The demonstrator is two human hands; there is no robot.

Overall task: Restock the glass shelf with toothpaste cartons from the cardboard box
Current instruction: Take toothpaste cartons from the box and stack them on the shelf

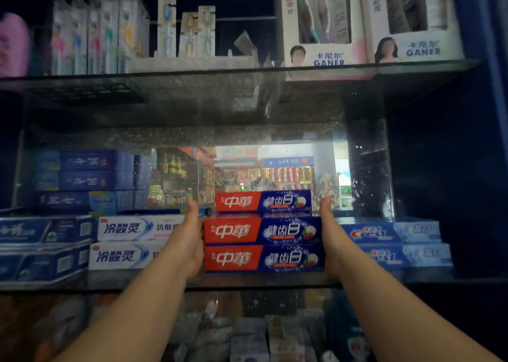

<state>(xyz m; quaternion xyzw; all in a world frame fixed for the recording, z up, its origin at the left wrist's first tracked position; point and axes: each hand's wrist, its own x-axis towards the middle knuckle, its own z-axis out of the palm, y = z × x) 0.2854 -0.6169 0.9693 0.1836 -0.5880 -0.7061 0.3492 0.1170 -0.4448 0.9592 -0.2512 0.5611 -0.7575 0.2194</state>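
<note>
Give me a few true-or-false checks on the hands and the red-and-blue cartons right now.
1. The left hand and right hand are at opposite ends of the red-and-blue cartons. True.
2. Four red-and-blue cartons are showing. False: only three show.
3. White-and-blue cartons lie to the left of that stack. True.
4. Shampoo bottles stand on the upper shelf. False: toothbrush packs stand there.
</note>
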